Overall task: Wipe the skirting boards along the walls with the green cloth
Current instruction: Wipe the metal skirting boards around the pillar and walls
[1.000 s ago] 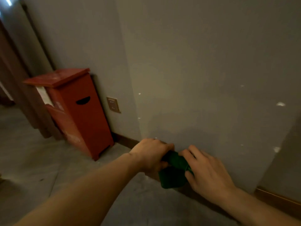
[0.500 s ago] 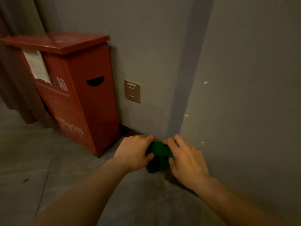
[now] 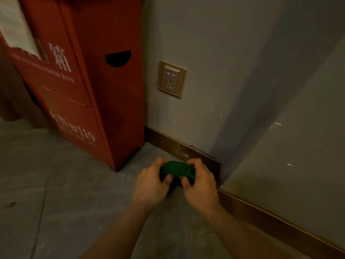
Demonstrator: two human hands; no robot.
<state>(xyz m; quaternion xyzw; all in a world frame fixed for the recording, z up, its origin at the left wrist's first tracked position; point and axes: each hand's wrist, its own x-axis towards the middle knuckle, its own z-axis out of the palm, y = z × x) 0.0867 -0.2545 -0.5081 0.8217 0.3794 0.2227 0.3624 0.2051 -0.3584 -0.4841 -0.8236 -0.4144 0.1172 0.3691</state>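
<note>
The green cloth [image 3: 177, 170] is bunched into a wad between both hands, just in front of the wall's outer corner. My left hand [image 3: 151, 184] grips its left end and my right hand [image 3: 200, 186] grips its right end, thumbs pressed into the fabric. The dark brown skirting board [image 3: 173, 144] runs along the foot of the grey wall behind the hands, wraps the corner, and continues lower right as another skirting stretch [image 3: 276, 221]. The cloth sits slightly off the board, over the floor.
A tall red fire extinguisher box [image 3: 97, 86] stands on the floor at the left, against the wall and covering the skirting there. A wall socket [image 3: 171, 78] sits above the board. Grey floor [image 3: 46, 193] spreads to the left and front.
The view has moved left around the wall corner and closer to the red box. Both hands pulled the cloth off the board and bunched it up between them.
</note>
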